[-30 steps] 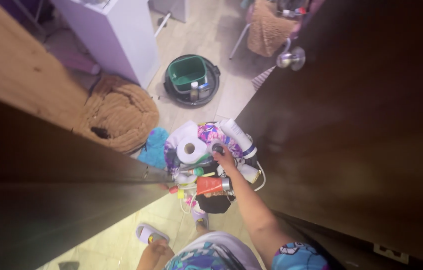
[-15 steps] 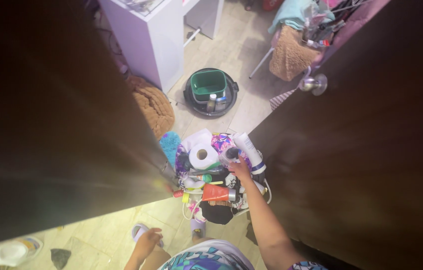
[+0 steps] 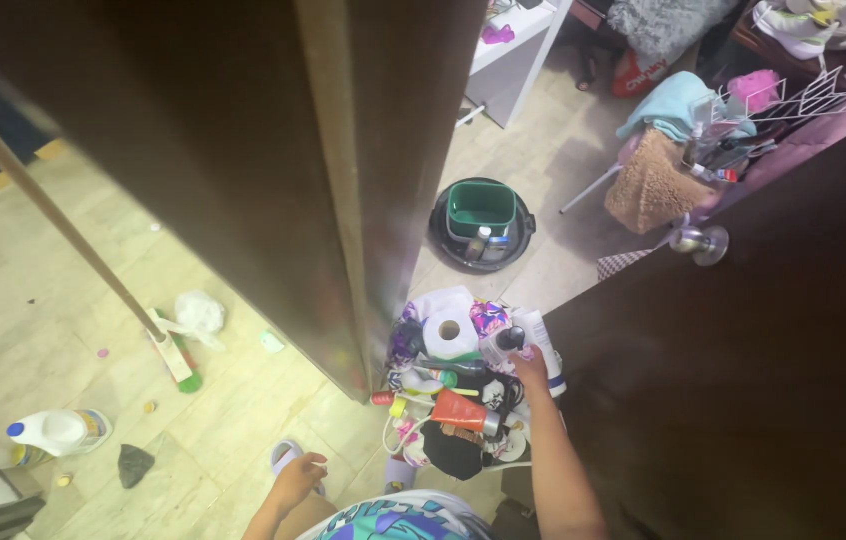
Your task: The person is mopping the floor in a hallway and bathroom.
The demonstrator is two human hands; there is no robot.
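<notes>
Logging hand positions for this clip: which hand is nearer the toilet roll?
Right. The right hand rests on the pile just beside the toilet roll; the left hand hangs low over the floor, well away.

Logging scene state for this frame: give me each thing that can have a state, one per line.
Right hand: grip closed on a small clear bottle with a dark cap.
Left hand: open, empty, hanging by the leg.
Dark door: swung open, round metal knob showing.
Toilet roll: lying on top of the heaped basket.
Orange tube: lying flat, capped.
White jug: on its side, blue cap on.
Green bucket: upright in the round black base.
Broom: leaning, head on the floor.
</notes>
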